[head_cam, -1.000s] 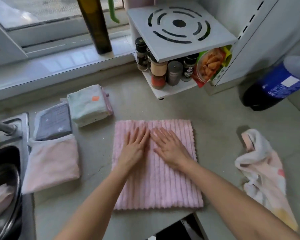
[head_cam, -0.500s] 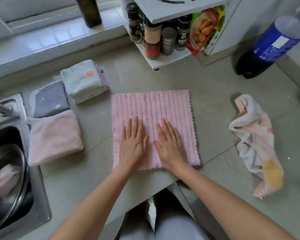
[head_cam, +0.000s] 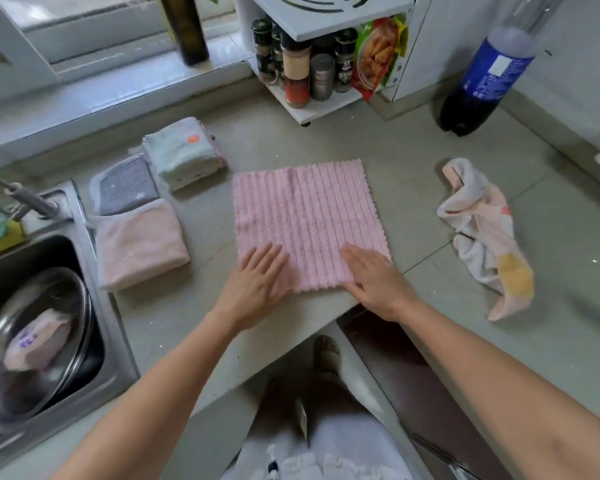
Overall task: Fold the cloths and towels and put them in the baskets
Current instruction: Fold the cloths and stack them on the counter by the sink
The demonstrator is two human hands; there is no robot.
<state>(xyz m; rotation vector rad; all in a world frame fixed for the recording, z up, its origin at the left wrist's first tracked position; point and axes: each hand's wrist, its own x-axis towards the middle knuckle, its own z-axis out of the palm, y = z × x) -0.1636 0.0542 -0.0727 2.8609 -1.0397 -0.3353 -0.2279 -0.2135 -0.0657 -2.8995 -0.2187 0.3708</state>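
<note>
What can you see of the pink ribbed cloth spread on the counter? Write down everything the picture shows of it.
The pink ribbed cloth is roughly square, pale pink, a soft plush-looking fabric with raised ribs running away from the person and wavy, scalloped edges. It lies flat and unfolded on the grey counter, its near edge close to the counter's front edge. The left hand rests flat on its near left corner and the right hand on its near right corner, fingers straight.

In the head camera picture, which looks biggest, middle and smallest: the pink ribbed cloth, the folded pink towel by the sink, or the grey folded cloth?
1. pink ribbed cloth, spread flat, biggest.
2. folded pink towel, middle.
3. grey folded cloth, smallest, though the pink towel covers part of it.
</note>
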